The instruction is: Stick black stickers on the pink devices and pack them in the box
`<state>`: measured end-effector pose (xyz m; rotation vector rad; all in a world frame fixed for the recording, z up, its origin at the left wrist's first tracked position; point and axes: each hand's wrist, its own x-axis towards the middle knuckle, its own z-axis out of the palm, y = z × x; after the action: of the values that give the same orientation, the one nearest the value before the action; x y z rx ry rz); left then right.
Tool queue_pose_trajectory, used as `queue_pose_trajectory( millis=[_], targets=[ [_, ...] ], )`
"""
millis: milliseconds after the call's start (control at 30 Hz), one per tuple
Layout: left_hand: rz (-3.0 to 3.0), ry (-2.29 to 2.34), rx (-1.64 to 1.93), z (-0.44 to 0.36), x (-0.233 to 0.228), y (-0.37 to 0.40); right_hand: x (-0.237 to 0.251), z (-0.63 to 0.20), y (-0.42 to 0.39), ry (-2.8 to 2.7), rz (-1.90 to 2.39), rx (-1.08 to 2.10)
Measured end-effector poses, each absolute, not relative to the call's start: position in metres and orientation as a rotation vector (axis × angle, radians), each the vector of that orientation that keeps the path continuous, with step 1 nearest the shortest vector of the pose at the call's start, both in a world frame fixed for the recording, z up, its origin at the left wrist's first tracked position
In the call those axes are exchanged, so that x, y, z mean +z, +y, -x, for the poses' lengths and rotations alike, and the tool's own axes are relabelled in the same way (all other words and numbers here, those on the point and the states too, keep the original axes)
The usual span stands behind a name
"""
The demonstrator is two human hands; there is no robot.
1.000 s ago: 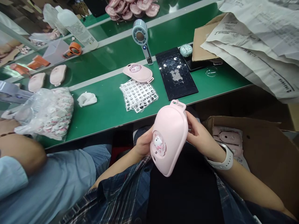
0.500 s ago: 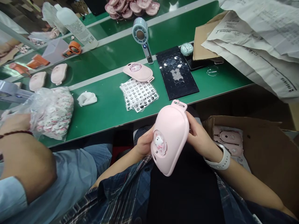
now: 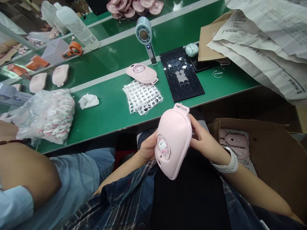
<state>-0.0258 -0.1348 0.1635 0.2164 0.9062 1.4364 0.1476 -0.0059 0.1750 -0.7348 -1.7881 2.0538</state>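
Both my hands grip a pink plastic case (image 3: pixel 176 137) above my lap, tilted with its loop end up. Set in its face is an oval window with a small white cat figure (image 3: pixel 163 145) inside. My left hand (image 3: pixel 148 146) is closed on the case's left edge, thumb on the front. From the right side my right hand (image 3: pixel 200 135) grips the opposite edge; some of its fingers are hidden behind the case. On the table, a similar pink case (image 3: pixel 142 74) with an oval window rests partly on sheets of round stickers (image 3: pixel 144 99).
A black tray with clear discs (image 3: pixel 182 75) and a blue handheld fan (image 3: pixel 146 38) are on the green table (image 3: pixel 107 111). At left, a co-worker's arm (image 3: pixel 26 163) is near a bag of cat figures (image 3: pixel 56 116). An open carton (image 3: pixel 268 153) stands at right.
The pink case has turned very slightly in my hands, which still hold it. The co-worker's arm at left has drawn back from the bag of figures.
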Motion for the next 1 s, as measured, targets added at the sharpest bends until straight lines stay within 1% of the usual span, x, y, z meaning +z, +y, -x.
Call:
queue_pose_trajectory(
  millis=[367,600,1000],
  targets=[
    [-0.311,0.927,1.459,0.0247,0.1627,-0.1326,0.1708,-0.1420,-0.0081,-1.754,0.814,1.969],
    [-0.298,0.937,1.458,0.0251,0.1621,-0.1340,0.1688,-0.1418,-0.0088,-1.666,0.756,2.065],
    [-0.303,0.943,1.460,0.0273,0.1633,-0.1354,0.1660,-0.1374,-0.0112,-1.630,0.802,2.046]
  ],
)
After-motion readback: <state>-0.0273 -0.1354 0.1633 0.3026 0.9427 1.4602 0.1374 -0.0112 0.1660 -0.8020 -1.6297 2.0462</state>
